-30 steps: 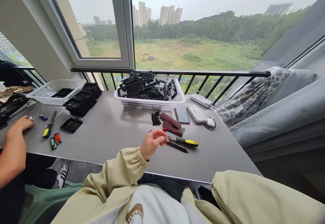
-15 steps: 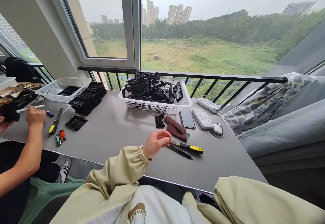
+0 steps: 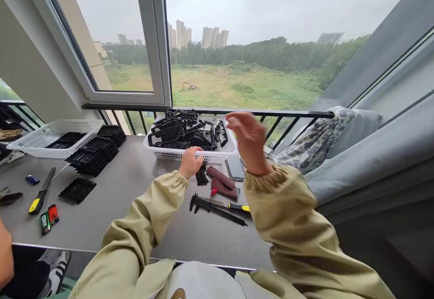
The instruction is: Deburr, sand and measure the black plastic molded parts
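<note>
A white basket [image 3: 206, 155] piled with black plastic parts [image 3: 185, 129] stands at the back of the table, by the railing. My left hand [image 3: 191, 162] is at the basket's front rim, its fingers bent over the edge. My right hand [image 3: 249, 140] is raised by the basket's right end, blurred, with fingers apart and nothing seen in them. In front of the basket lie a small black cloth [image 3: 202, 176], brown sandpaper pieces [image 3: 221, 177], a red item [image 3: 213, 192], a black caliper [image 3: 220, 211] and a yellow-black knife [image 3: 239, 207].
On the left are another white basket [image 3: 40, 146], stacked black parts [image 3: 96, 152], a knife [image 3: 42, 195], lighters [image 3: 53, 214] and a blue item [image 3: 32, 180]. A phone [image 3: 234, 168] lies behind my right wrist. A person's arm [image 3: 5, 256] shows at the left edge.
My left hand has moved from the knife and caliper up to the basket rim. My right hand has come into view. The camera has turned right, and the neighbour's hands have left the view.
</note>
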{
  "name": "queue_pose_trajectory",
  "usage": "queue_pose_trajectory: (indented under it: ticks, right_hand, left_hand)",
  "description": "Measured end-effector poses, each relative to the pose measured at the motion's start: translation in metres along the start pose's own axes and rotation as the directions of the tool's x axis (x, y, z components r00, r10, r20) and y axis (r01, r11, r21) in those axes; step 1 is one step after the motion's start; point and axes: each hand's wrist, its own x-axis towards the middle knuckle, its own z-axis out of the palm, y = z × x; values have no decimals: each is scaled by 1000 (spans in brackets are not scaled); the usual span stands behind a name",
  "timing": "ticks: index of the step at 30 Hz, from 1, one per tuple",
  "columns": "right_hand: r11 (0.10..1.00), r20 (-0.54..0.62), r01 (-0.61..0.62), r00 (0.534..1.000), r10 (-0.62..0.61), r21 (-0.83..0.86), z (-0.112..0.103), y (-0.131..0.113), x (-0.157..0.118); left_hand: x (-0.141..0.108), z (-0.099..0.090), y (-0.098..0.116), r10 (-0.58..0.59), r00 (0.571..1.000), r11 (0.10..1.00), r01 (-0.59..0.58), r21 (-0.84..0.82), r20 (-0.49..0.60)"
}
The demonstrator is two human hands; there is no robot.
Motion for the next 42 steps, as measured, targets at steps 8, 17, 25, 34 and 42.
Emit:
queue_pose_trajectory:
  ticks: [8, 17, 25, 34, 42]
  right_hand:
    - [823, 471, -274, 711, 522, -498, 67, 82, 13]
    - [803, 557, -272, 602, 572, -530, 78, 111, 15]
    - [873, 380, -286, 814, 439, -396, 42, 81, 15]
    - [977, 186, 211, 959, -215, 38, 10, -21, -98]
    - [855, 214, -322, 943, 254, 406, 25, -15, -166]
  left_hand:
    - [72, 19, -8, -173, 967, 949, 113, 293, 186]
    - [98, 30, -29, -317, 926, 946, 292, 141, 206]
    - [78, 5, -26, -391, 910, 852, 301, -428, -139]
    - [-20, 0, 3, -295, 921, -60, 249, -967, 255]
    - [-75, 3, -20, -118, 979, -76, 155, -985, 164]
